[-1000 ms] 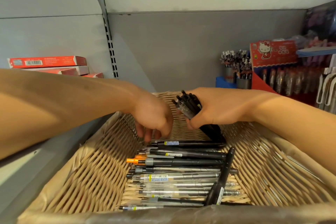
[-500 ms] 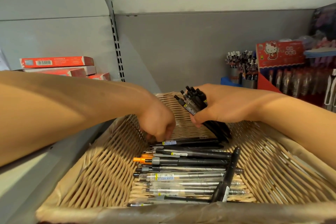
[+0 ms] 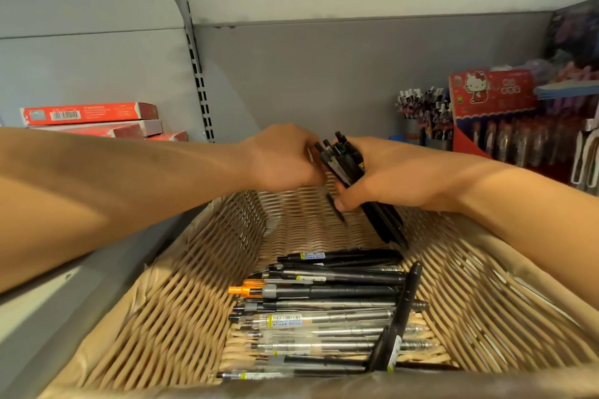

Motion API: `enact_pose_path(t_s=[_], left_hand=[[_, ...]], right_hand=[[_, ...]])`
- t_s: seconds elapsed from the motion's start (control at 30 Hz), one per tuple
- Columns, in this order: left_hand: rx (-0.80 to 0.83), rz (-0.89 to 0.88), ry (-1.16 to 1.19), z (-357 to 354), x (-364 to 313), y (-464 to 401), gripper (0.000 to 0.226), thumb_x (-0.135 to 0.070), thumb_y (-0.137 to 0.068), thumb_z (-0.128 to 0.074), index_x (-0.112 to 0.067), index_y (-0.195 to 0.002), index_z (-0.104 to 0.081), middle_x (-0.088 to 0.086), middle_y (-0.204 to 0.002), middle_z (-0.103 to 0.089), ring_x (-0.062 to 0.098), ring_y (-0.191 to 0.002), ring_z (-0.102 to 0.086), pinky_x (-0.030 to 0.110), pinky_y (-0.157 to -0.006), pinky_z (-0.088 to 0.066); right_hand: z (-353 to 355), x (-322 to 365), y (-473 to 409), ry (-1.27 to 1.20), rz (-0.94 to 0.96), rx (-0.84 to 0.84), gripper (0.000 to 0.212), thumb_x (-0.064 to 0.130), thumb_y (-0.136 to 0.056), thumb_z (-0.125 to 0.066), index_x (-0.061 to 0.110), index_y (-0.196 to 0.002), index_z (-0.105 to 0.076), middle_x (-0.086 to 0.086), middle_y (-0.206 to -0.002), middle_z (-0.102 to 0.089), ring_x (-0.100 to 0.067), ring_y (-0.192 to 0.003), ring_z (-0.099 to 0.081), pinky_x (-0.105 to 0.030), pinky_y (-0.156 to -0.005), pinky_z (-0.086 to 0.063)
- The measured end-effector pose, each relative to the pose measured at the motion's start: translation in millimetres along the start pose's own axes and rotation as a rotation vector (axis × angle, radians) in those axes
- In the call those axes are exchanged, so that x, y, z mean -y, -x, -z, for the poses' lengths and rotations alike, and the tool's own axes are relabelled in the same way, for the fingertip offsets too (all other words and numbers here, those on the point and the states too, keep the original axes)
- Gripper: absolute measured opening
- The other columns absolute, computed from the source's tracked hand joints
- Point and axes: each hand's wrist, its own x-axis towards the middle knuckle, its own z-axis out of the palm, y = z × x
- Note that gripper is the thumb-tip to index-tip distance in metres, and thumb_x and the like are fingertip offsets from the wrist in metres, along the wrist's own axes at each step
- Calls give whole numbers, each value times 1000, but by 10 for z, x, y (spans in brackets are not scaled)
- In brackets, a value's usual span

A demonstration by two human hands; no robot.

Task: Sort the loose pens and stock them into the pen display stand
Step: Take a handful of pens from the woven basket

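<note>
Holding a bundle of black plastic pens above the woven wicker basket, my right hand has its grip curled round them. My left hand pinches at the bundle's top. Loose pens lie on the basket's floor.

Loose pens, mostly black and clear, are lying sideways in a wicker basket, one black pen leaning across them.
</note>
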Motion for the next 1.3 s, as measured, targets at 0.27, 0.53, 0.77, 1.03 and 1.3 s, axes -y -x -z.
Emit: enact_pose_path(t_s=[0.27, 0.53, 0.77, 1.03, 1.3], left_hand=[[-83, 56, 418, 4, -10, 22, 15, -17, -78, -77, -8, -89, -73, -2, -64, -68, 7, -56, -61, 21, -56, -46], [-38, -5, 810, 76, -106, 136, 14, -7, -89, -71, -10, -100, -63, 7, -74, -75, 13, -66, -71, 20, -61, -56], [-35, -46, 899, 123, -160, 146, 11, -13, -93, -66, -8, -102, -62, 11, -83, -75, 19, -74, -72, 28, -71, -60], [-343, -162, 403, 699, -520, 352, 47, -44, -96, -61, -18, -135, -55, -4, -126, -62, 12, -112, -60, 28, -97, -46], [-646, -240, 452, 1459, -167, 1466, 24, -37, -78, -65, -30, -100, -70, -17, -92, -69, 0, -89, -65, 23, -77, -53]], right_hand=[[8, 3, -35, -43, -25, -131, 30, 8, -82, -76, 27, -101, -63, -1, -97, -69, -20, -97, -67, -42, -94, -53], [40, -39, -25, -235, -13, -215, 30, -1, -82, -76, 14, -106, -67, -10, -99, -74, -24, -99, -71, -40, -95, -54], [39, -38, -9, -344, -58, -247, 25, -12, -82, -68, 6, -99, -65, -14, -89, -67, -24, -90, -67, -45, -97, -50], [141, 543, 175, -635, -13, -321, 25, 0, -91, -66, 9, -115, -63, -7, -80, -68, -21, -80, -69, -44, -84, -57], [-402, 2037, 179, -778, 331, -201, 26, -4, -78, -68, 13, -98, -65, -5, -78, -77, -23, -77, -77, -34, -63, -61]])
